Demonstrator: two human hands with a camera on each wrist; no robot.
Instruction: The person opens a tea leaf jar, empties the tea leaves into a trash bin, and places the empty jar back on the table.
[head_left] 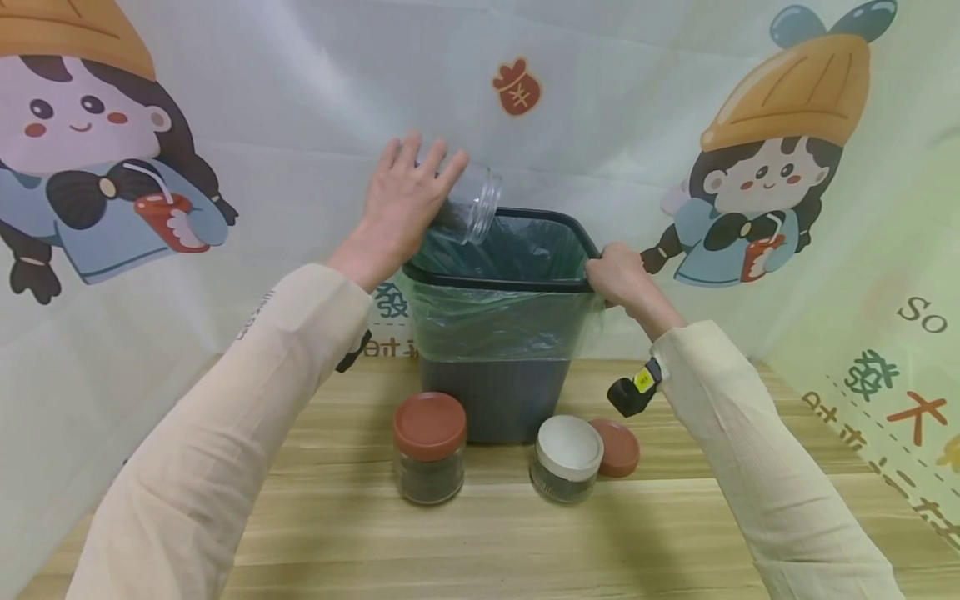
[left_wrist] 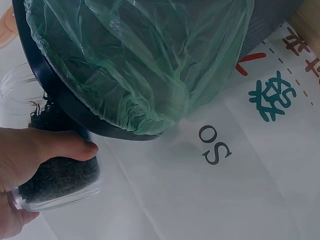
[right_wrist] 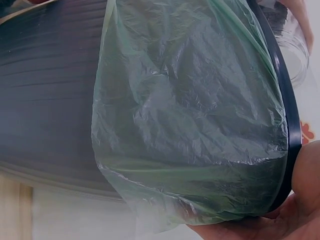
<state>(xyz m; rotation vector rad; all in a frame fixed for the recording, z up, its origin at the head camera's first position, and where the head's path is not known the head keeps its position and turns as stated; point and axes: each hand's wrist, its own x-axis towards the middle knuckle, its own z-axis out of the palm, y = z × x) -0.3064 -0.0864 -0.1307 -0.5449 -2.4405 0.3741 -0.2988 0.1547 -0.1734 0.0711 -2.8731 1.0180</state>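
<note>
My left hand grips a clear jar, tipped sideways with its uncovered mouth over the left side of a dark trash bin. Dark, dry shreds like loose tea leaves fill the jar's lower part, and some lie toward its mouth in the left wrist view. A thin green bag lines the bin and folds down over its black rim. My right hand holds the rim at the bin's right corner, thumb on one side and fingers beneath the bag's edge.
In front of the bin, a jar with a red lid stands on the wooden table. Right of it is a jar with a white lid, beside a loose red lid. A printed cloth hangs close behind the bin.
</note>
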